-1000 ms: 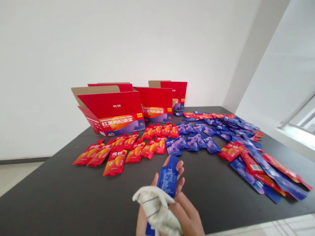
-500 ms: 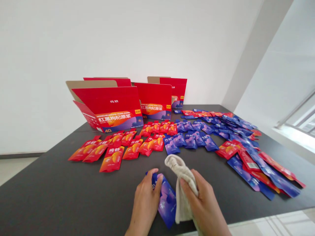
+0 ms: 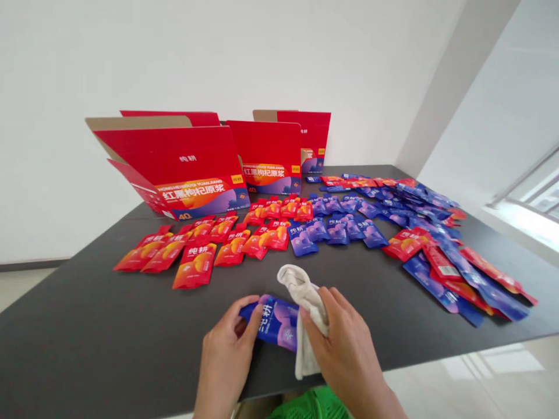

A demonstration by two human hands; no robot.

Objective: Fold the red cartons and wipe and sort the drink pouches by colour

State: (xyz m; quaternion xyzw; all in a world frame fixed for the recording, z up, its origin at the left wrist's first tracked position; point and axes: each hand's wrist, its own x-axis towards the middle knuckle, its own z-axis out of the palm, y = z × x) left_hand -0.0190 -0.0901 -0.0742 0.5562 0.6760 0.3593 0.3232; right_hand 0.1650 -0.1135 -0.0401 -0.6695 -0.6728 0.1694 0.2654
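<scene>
A blue pouch (image 3: 278, 321) with purple fruit printed on it is held at its spout end by my left hand (image 3: 231, 343), thumb on its face. My right hand (image 3: 343, 343) grips a whitish cloth (image 3: 305, 302), whose hanging part covers the pouch's other end. Whether the right fingers also pinch the pouch through the cloth is hidden. Beyond my hands, several red pouches (image 3: 195, 265) lie in rows on the left, and several blue pouches (image 3: 303, 240) lie in rows beside them.
Open red cartons (image 3: 196, 169) stand at the back left of the dark table (image 3: 109, 326). A mixed heap of blue and red pouches (image 3: 449, 267) spreads along the right side. Something green (image 3: 312, 404) shows below the table's front edge.
The blue pouch has turned from steeply slanted to nearly level. The cloth now overlaps its right end. My left hand has shifted left in view, and the camera has tilted down.
</scene>
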